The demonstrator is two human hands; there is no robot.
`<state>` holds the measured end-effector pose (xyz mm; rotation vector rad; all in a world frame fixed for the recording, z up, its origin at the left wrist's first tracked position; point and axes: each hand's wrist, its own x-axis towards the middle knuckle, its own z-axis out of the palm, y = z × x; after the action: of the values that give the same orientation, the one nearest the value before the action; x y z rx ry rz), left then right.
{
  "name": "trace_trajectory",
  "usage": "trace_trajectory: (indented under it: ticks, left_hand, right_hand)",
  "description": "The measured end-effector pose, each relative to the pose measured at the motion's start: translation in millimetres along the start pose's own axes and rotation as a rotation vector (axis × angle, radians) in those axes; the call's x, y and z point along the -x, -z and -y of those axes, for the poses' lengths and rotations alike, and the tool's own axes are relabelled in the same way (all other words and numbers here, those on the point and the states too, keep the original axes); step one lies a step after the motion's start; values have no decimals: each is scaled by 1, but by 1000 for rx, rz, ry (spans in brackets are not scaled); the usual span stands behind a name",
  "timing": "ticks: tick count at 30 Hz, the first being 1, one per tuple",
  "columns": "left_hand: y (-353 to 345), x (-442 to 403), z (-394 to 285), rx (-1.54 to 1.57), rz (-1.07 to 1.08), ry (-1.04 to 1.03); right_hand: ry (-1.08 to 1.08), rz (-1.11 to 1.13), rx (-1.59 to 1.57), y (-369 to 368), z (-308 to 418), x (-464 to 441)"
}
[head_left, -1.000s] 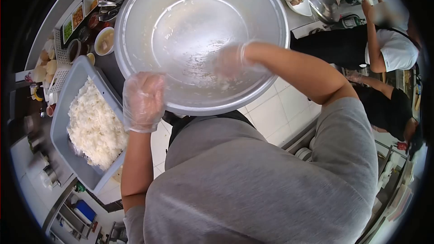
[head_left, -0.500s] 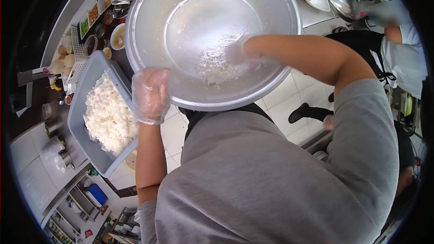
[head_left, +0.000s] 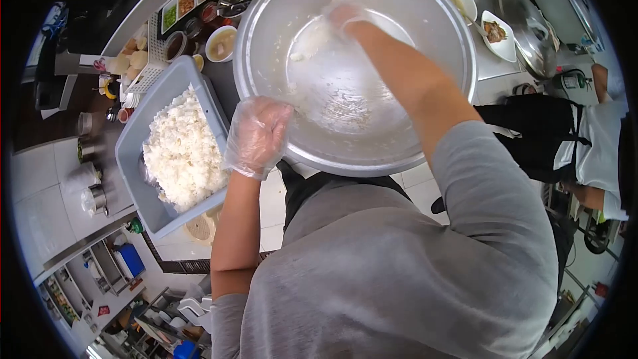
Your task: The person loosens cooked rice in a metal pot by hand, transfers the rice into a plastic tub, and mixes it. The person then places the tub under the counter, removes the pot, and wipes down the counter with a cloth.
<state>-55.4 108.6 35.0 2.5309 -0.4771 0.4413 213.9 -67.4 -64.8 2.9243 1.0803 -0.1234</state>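
Observation:
A large aluminium pot (head_left: 425,70) stands in front of me, tilted toward my view, with a thin smear of rice (head_left: 349,110) on its bottom. My left hand (head_left: 259,134), in a clear plastic glove, is closed on the pot's near left rim. Inside the pot, my gloved right hand (head_left: 344,14) is at the far wall, beside a small clump of rice (head_left: 312,43). Motion blurs its fingers, so their grip does not show. To the left, a grey-blue plastic tub (head_left: 149,216) holds a heap of white cooked rice (head_left: 183,153).
Behind the tub are a bowl of soup (head_left: 221,44), a white basket (head_left: 151,60) and condiment trays (head_left: 186,1). Filled white dishes (head_left: 500,36) and a metal lid (head_left: 528,30) lie at the far right. A person in a black apron (head_left: 525,133) stands at right.
My right hand has swept from the pot's near right area to its far left wall. My left hand stays on the rim. The whole view has shifted, with the pot now further right.

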Motion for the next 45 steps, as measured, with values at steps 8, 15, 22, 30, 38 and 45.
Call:
trace_trajectory:
  ticks: [8, 15, 22, 30, 38, 45]
  left_hand:
    - [-3, 1, 2, 68, 15, 37]
    - [0, 14, -4, -99, 45, 110]
    - [22, 7, 5, 253, -121, 63]
    - [157, 112, 167, -518, -244, 820]
    - [161, 228, 268, 85, 142, 937]
    - [127, 202, 236, 501, 59, 982]
  right_hand:
    - [335, 282, -526, -15, 147, 117]
    - [-7, 1041, -664, -15, 115, 166]
    - [-361, 974, -1818, 15, 51, 154]
    - [-97, 310, -1872, 146, 192, 93]
    - [92, 141, -651, 3, 417, -3]
    - [-238, 289, -815, 53, 483, -7]
